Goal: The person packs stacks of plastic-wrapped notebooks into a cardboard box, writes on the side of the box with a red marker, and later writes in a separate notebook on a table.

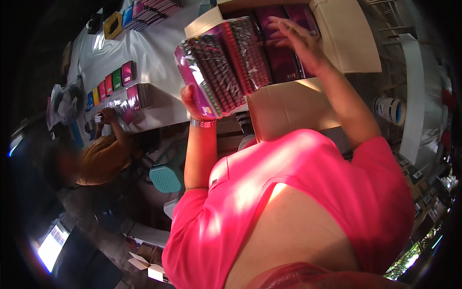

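Note:
My left hand (193, 103) grips the lower left edge of a shrink-wrapped pack of spiral notebooks (216, 67), holding it tilted beside an open cardboard box (284, 107). The wire bindings face up in rows under shiny film, with purple covers at the side. Over the box, my right hand (301, 44) is empty, its fingers spread and slightly blurred. Dark purple notebooks (283, 63) lie flat inside the box, partly covered by that hand and the pack.
A co-worker (103, 154) sits at the left of the pale-covered table (161, 58), hands by a row of coloured notebooks (113, 80). Spiral notebook stacks (149, 12) stand at the far edge. A teal stool (166, 177) is below; a white bucket (391, 111) stands right.

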Demonstrator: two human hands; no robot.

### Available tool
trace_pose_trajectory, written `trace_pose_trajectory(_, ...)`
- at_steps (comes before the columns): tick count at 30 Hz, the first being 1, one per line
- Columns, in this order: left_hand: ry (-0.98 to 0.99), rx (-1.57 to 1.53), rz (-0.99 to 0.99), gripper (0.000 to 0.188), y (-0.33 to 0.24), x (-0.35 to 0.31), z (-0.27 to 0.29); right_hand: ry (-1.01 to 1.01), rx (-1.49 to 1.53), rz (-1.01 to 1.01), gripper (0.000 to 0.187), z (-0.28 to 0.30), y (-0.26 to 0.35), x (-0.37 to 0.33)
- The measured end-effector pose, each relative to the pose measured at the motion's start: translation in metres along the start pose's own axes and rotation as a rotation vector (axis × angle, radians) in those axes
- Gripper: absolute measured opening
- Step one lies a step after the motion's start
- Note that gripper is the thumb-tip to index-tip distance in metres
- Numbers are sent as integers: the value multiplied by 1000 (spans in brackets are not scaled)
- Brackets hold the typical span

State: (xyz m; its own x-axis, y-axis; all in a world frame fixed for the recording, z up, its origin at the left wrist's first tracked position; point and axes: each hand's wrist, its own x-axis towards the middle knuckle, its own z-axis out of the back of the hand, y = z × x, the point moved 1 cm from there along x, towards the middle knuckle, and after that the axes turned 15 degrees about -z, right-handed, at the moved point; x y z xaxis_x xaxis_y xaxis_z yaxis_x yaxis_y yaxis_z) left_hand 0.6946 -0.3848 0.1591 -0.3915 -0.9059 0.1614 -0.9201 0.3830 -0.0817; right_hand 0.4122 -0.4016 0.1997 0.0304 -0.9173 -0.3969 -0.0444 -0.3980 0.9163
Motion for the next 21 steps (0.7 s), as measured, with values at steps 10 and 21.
trace_pose_trajectory(10,-198,364,-195,94,6,9,-16,82,-328,-304,77,3,-65,14)
trace_pose_trajectory(21,-183,689,-8,55,42,37,-44,-3,-212,189,85,-62,45,-43)
